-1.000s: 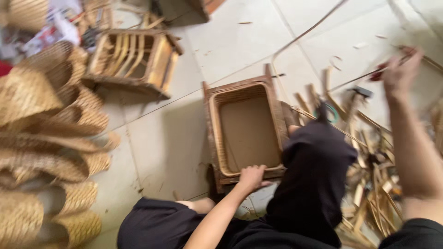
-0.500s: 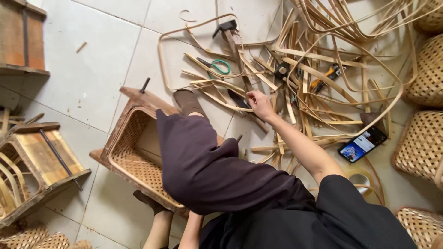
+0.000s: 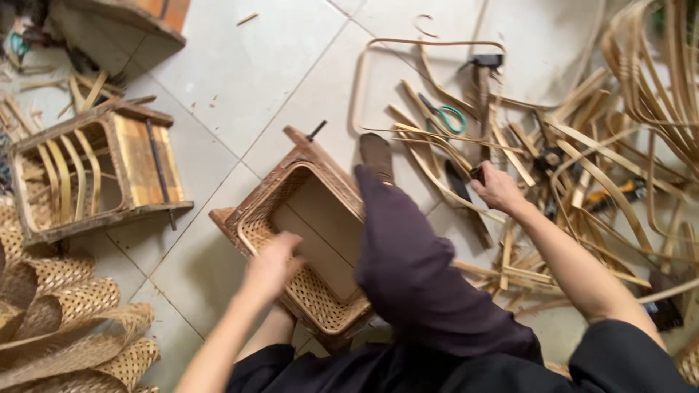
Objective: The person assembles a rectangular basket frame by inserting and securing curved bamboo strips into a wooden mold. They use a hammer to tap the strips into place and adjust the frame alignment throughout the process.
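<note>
My left hand [image 3: 273, 263] rests on the near-left rim of the rectangular woven rattan basket with a brown wooden frame [image 3: 309, 240], fingers loosely curled over the edge, blurred, so I cannot tell if the grip is shut. The basket sits tilted on the pale tiled floor [image 3: 247, 80], wedged against my dark-trousered knee [image 3: 415, 269], open side up, flat board bottom visible. My right hand [image 3: 497, 188] is out over the heap of cut bamboo strips [image 3: 575, 167], grip closed on a small dark tool handle [image 3: 477, 173]. Green-handled scissors [image 3: 445, 116] and a hammer [image 3: 482, 69] lie among the strips beyond it. Left: an unfinished wooden basket frame with upright slats [image 3: 95, 171], well apart from my basket, bare tile between. Woven cane sheets [image 3: 65, 320] crowd the lower-left corner. Open floor above the basket; right side cluttered.
</note>
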